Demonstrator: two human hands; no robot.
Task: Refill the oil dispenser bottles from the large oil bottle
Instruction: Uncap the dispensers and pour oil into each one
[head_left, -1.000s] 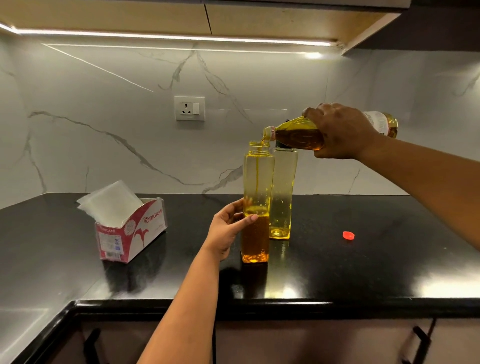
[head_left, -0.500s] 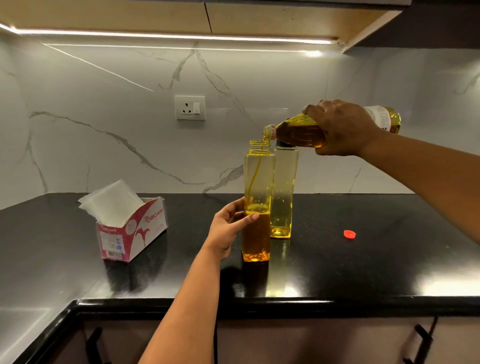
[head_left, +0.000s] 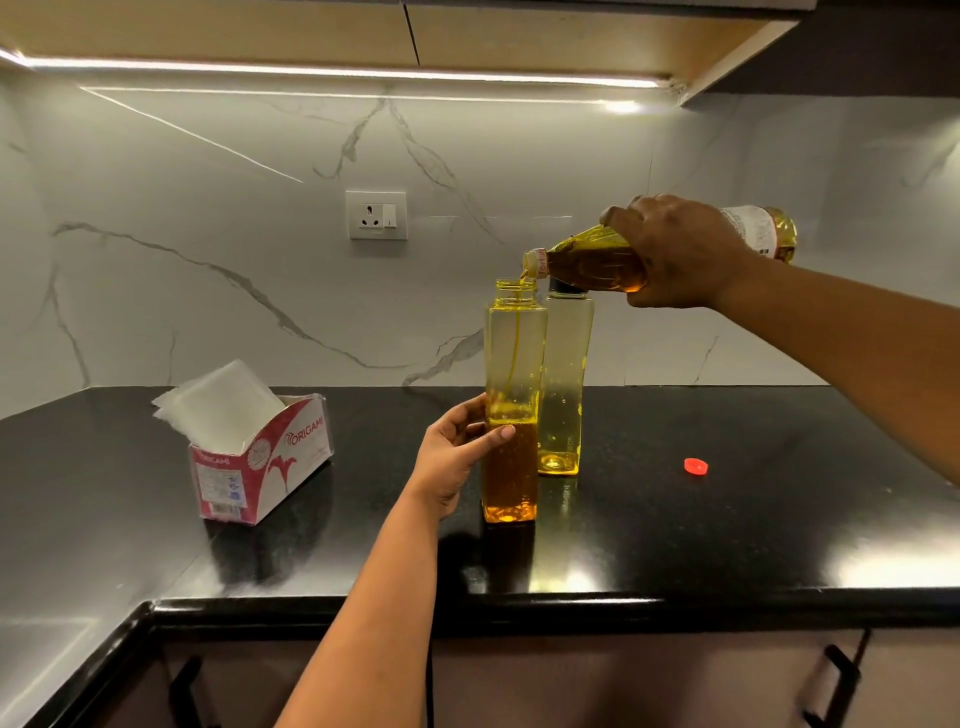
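The right hand (head_left: 675, 249) grips the large oil bottle (head_left: 592, 262), tipped nearly flat, its mouth just above the open neck of the near dispenser bottle (head_left: 511, 364). A thin stream of oil runs down inside. The left hand (head_left: 457, 457) curls round that bottle's lower half on the black table (head_left: 779, 519). A second dispenser bottle (head_left: 563, 374) stands just behind, with a red cap (head_left: 695, 466) lying to the right.

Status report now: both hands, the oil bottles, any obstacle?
Left hand grips front dispenser bottle, under half full. Right hand holds large oil bottle tilted, oil streaming in. Rear dispenser bottle capped, nearly empty. Nothing in the way.
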